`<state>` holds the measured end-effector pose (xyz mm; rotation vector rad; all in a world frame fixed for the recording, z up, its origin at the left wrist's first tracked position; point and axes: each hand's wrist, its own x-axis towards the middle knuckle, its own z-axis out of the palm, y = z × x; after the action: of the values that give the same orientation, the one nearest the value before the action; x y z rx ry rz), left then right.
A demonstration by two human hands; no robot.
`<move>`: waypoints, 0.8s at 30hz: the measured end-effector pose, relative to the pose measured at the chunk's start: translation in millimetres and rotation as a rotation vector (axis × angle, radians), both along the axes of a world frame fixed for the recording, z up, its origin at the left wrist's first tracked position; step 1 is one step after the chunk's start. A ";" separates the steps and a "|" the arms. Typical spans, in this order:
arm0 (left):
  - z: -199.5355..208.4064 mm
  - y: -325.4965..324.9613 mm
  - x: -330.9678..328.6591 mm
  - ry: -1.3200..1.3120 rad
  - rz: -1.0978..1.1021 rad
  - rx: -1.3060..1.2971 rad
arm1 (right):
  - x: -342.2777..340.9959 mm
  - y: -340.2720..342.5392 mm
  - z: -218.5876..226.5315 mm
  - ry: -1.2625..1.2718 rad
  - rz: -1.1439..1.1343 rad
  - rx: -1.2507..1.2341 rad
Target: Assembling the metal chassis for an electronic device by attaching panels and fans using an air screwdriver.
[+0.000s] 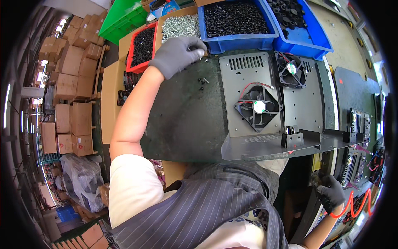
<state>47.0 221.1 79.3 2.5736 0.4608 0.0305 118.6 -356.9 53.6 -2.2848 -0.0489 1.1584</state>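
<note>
My left hand (178,54), in a grey glove, is over the far part of the dark work table, in front of the bin of silver screws (180,27). Its thumb and fingers are pinched together at a small silver bit, too small to name. Several loose screws (203,80) lie on the table just nearer. My right hand (331,194), also gloved, hangs low at the right, below the table edge, closed round a dark tool (316,180) mostly hidden by the fingers. A red coiled hose (352,206) runs beside that wrist.
Two grey metal panels stand at the right, bearing a black fan (259,107) and another fan (290,69). Along the back are a red bin (136,65), a blue bin (242,41) of black screws and a blue tray (306,39) of black parts. Cardboard boxes (68,66) are stacked at left.
</note>
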 end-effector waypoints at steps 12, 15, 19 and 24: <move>-52.2 -31.1 -41.3 0.124 -0.094 0.343 | -2.0 -17.9 -12.4 0.416 -0.012 -0.073; -53.0 -40.1 -33.7 0.213 -0.036 0.478 | -6.3 -25.4 -23.2 0.491 -0.294 0.157; -52.9 -2.2 -43.9 0.141 0.087 0.534 | -22.4 -25.6 10.6 0.401 -0.298 0.168; -22.2 -11.1 -111.3 0.235 0.290 -0.834 | -73.2 -24.4 84.2 0.277 -0.220 0.190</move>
<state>-64.3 209.9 57.1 1.6853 0.7427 -0.3011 45.4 -381.3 137.8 -1.8949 0.1863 1.2817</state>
